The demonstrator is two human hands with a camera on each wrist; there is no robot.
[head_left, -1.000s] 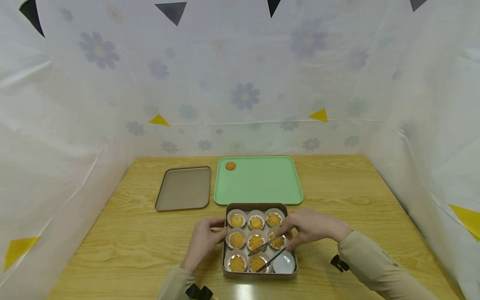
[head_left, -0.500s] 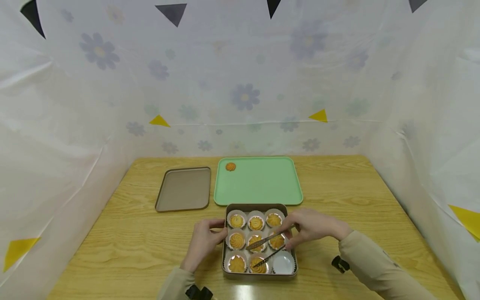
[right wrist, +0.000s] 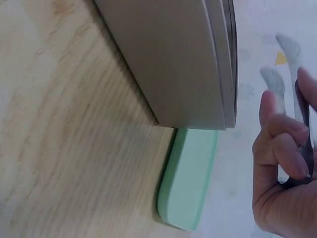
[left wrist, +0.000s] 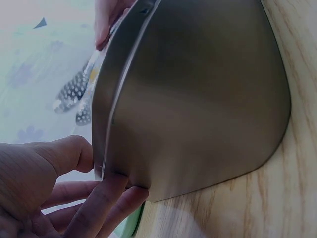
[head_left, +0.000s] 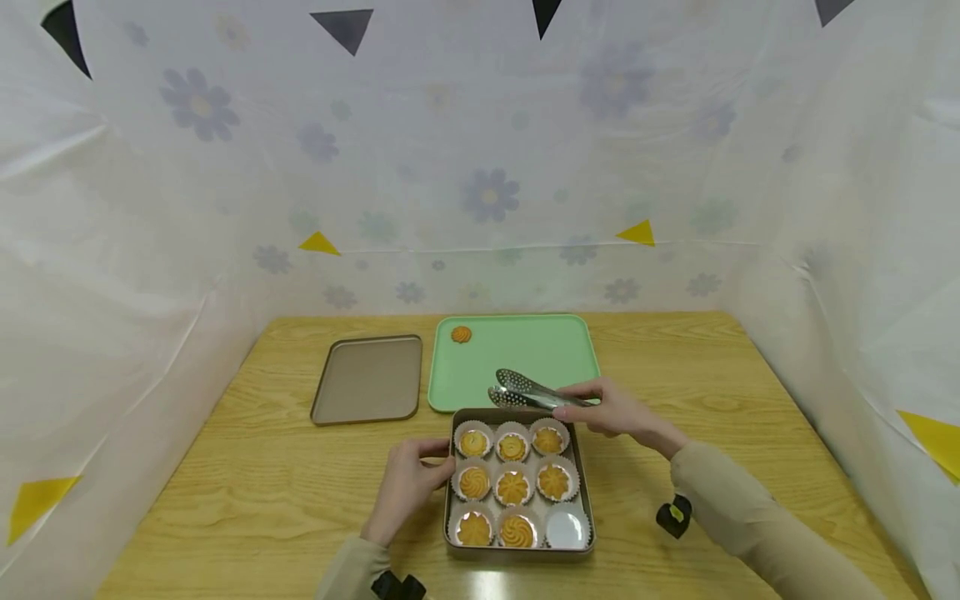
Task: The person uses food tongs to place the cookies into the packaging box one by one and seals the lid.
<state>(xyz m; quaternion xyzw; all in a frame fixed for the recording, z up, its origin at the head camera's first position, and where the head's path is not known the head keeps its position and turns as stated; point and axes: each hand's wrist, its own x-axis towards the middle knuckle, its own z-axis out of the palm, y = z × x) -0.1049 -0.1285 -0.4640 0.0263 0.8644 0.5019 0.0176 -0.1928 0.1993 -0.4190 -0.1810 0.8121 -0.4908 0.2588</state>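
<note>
Head view: brown box (head_left: 519, 555) on the wooden bench (head_left: 255, 500), holding nine paper cups (head_left: 567, 528) in three rows; eight carry cookies (head_left: 513, 488), while the near right cup shows its pale bottom. Left hand (head_left: 406, 483) braces the box's left wall, fingers fairly straight; left wrist view puts thumb at rim, fingertips on outer wall. Right hand (head_left: 621, 415) pinches metal tongs (head_left: 519, 382) between thumb and fingers, perforated tips parted, held above the gap-side edges of box and green tray (head_left: 517, 350). One loose cookie (head_left: 461, 334) at that tray's far left corner. Brown tray (head_left: 367, 381) lies left of it.
</note>
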